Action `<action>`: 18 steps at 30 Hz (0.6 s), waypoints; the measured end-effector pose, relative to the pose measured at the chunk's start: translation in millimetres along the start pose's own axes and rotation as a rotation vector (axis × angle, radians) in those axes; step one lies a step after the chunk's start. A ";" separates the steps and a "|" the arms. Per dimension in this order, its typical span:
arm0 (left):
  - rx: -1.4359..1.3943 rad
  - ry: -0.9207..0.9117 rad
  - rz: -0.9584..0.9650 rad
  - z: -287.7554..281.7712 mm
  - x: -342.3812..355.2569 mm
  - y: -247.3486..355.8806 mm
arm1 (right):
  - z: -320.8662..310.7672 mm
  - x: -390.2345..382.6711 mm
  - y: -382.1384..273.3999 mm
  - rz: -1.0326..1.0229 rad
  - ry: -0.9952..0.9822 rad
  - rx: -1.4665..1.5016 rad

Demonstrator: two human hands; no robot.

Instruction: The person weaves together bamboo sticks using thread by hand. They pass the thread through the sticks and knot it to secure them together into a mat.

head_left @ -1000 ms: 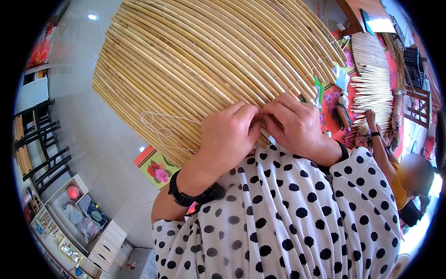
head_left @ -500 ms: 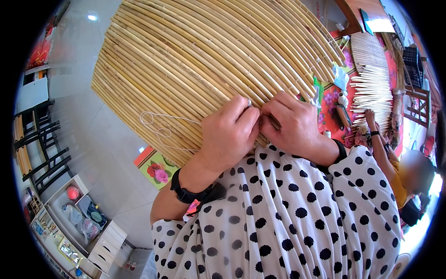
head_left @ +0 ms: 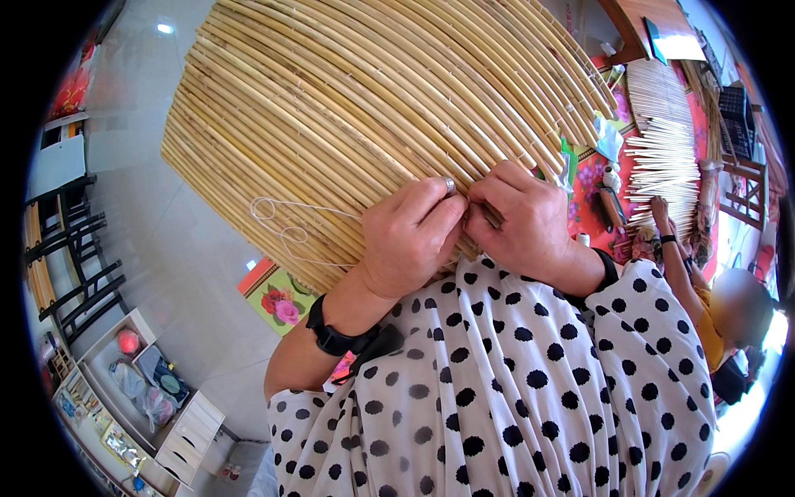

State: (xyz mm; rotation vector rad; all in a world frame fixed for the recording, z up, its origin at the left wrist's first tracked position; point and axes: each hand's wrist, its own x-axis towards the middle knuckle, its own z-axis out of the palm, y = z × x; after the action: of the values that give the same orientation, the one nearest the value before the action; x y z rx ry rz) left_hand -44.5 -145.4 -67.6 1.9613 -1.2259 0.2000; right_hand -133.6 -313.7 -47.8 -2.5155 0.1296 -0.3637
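Observation:
A large mat of pale yellow reed stalks slopes up in front of me, its rows joined by small thread stitches. Both my hands meet at its near edge. My left hand, with a metal ring on one finger, is closed in a pinch; its fingertips hide what is in them. Close beside it, my right hand curls its fingers round the stalk ends at the mat's edge. A thin white thread lies in loose loops on the mat and runs toward my left hand and wrist.
A floral cloth shows under the mat's lower left. To the right, another person's hand touches a spread of pale sticks on a red floral cloth. Black metal frames and an open drawer stand at the left.
My left hand has shifted very slightly, its ringed finger tilting a little to the right. My right hand keeps its place at the mat's edge.

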 end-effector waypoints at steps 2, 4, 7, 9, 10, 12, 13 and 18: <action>-0.008 0.003 0.002 1.0 -1.7 -0.8 | -0.6 0.1 0.0 0.005 -0.003 0.013; -0.003 0.010 0.012 2.2 -3.0 -1.6 | -0.9 0.5 -0.3 0.012 -0.005 0.024; 0.010 0.010 0.029 3.1 -6.0 -2.5 | -1.4 1.2 -1.1 0.022 -0.011 0.031; 0.002 0.000 0.028 1.9 -6.2 -1.9 | -1.9 1.1 -1.3 0.027 -0.018 0.027; -0.011 -0.008 0.022 0.8 -4.8 -1.0 | -1.4 0.8 -0.6 0.030 -0.016 0.028; -0.020 -0.015 0.010 0.6 -4.4 -0.6 | 0.1 -0.1 0.8 0.035 -0.012 0.029; -0.015 -0.013 0.003 1.0 -4.9 -0.6 | -0.2 -0.3 1.1 0.032 -0.014 0.032; 0.010 0.019 -0.003 3.0 -5.7 -1.2 | -1.7 0.3 -0.1 0.026 -0.025 0.042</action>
State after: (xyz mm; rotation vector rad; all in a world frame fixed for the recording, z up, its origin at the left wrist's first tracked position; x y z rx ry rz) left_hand -47.2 -143.3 -73.2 1.9654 -1.2121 0.2232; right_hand -133.9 -314.6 -46.3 -2.4740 0.1439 -0.3210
